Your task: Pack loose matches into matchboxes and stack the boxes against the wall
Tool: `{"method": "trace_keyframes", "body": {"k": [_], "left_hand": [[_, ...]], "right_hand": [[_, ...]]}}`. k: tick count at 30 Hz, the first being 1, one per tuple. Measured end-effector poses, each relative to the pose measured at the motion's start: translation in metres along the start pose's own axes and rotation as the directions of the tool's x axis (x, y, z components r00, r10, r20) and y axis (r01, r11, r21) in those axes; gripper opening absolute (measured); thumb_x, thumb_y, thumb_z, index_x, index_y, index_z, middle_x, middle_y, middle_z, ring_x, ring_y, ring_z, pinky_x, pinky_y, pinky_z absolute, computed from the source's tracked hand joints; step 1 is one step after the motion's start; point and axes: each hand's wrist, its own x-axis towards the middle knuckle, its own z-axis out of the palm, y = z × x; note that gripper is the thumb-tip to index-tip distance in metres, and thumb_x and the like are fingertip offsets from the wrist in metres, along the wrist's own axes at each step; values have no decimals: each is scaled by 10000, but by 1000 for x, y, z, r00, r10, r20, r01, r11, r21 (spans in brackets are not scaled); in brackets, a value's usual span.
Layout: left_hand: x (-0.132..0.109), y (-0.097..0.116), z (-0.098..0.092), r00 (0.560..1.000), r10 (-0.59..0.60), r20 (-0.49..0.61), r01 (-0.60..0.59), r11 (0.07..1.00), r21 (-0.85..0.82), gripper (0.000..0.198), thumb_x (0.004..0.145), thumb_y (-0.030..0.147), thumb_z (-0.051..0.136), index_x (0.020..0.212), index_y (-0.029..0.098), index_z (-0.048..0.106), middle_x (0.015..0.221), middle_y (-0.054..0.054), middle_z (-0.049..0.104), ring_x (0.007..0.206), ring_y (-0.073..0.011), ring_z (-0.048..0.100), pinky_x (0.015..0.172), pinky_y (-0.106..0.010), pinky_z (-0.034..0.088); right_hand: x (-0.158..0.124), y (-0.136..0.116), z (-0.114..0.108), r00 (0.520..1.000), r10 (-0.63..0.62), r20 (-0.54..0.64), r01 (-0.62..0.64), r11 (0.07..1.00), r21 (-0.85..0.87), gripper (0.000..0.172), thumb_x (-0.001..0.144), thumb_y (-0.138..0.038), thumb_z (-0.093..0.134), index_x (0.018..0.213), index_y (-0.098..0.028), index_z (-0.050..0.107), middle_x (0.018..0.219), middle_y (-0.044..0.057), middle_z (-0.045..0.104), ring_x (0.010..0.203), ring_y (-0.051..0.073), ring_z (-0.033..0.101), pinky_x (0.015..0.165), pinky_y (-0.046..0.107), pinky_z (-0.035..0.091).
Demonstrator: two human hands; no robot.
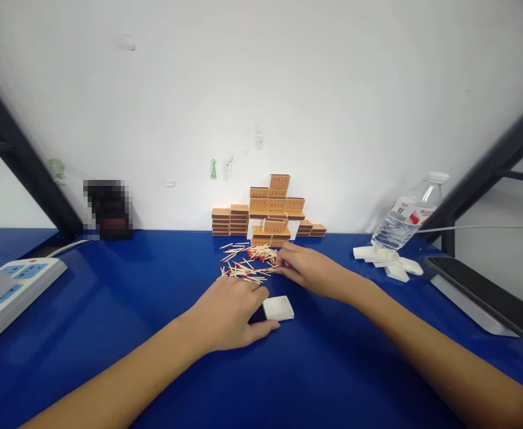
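A small white matchbox tray [278, 308] lies on the blue table [109, 310]. My left hand [228, 314] rests beside it, fingers curled around its left edge and thumb under its near side. Past it, a loose pile of red-tipped matches [247, 262] is spread on the table. My right hand [308, 269] reaches into the pile's right edge with fingertips pinched on matches. Behind the pile, orange matchboxes [270, 211] are stacked against the white wall.
Several white trays [384, 257] lie at the right beside a tilted plastic water bottle [407, 220]. A dark tablet-like device [489, 295] sits at the far right, a white power strip [6, 292] at the left edge, a dark blurred object [108, 208] by the wall.
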Motion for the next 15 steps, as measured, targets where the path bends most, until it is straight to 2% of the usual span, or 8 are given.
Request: {"method": "trace_keyframes", "body": {"k": [4,9,12,15], "left_hand": [[0,-4,1,999,-50,-23,49,999,-10,346,962,522,652,982,182,710,934,-71,765,838,-277,721,695,-374,506],[1,-8,2,988,-152,-23,151,988,-19,384,970,547,627,1083,195,733,971,-86,777,841,-297,728,669,-387,507],[2,-8,1,984,-180,-10,180,983,-28,388,964,534,635,1133,198,731,960,-81,776,812,-291,725,660,-387,505],[2,-7,-1,986,-169,0,169,985,-42,354,958,511,646,1097,197,733,932,-74,770,794,-281,720,658,-380,503]], "right_hand": [[-13,1,-6,999,7,-36,-3,996,90,127,1059,-249,527,967,-202,602,1025,80,630,886,200,587,781,328,461],[-27,-14,-18,1000,6,-11,-4,978,207,167,1072,-322,527,975,-220,618,1001,47,633,830,175,574,731,308,449],[-30,-28,-15,999,-29,24,26,990,142,137,1064,-281,536,974,-219,618,1042,54,640,825,174,593,716,310,443],[-30,-41,-6,997,-68,43,68,998,16,97,1045,-205,551,983,-206,626,1055,67,644,828,188,622,718,319,447]]}}
